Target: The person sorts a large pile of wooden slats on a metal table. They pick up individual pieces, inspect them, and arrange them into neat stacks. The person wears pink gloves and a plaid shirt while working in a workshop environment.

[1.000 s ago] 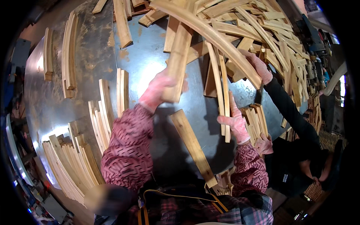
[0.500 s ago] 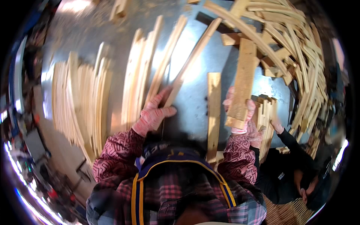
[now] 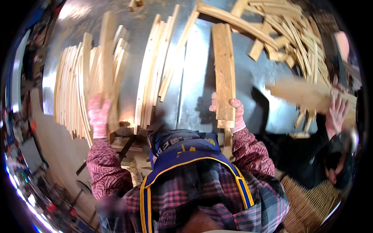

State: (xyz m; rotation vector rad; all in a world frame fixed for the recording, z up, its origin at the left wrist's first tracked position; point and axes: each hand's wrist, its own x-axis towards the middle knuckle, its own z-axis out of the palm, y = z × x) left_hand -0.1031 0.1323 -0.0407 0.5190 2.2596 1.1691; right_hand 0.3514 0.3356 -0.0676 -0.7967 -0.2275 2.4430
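My left hand (image 3: 98,116), in a pink glove, is at the stack on the left. It grips the near end of a slightly blurred wooden strip (image 3: 106,54), which stands above the row of pale strips (image 3: 69,89). My right hand (image 3: 237,113), gloved alike, is closed around the near end of a few wider wooden boards (image 3: 223,70) held together in front of me. The thumb lies on the right edge and fingertips show at the left. Between my hands several strips (image 3: 149,73) lie side by side, with another strip (image 3: 178,54) slanting beside them.
A shiny metal table (image 3: 190,77) bears the wood. At the far right lies a tangled heap of strips and offcuts (image 3: 279,42). On the right a co-worker's hand (image 3: 336,110) holds a blurred board (image 3: 301,93). A wooden pallet-like stack (image 3: 303,202) stands below.
My left hand has moved left from the middle strips to the left stack, now with a strip. My right hand has shifted left with its boards. The co-worker has lifted a board.
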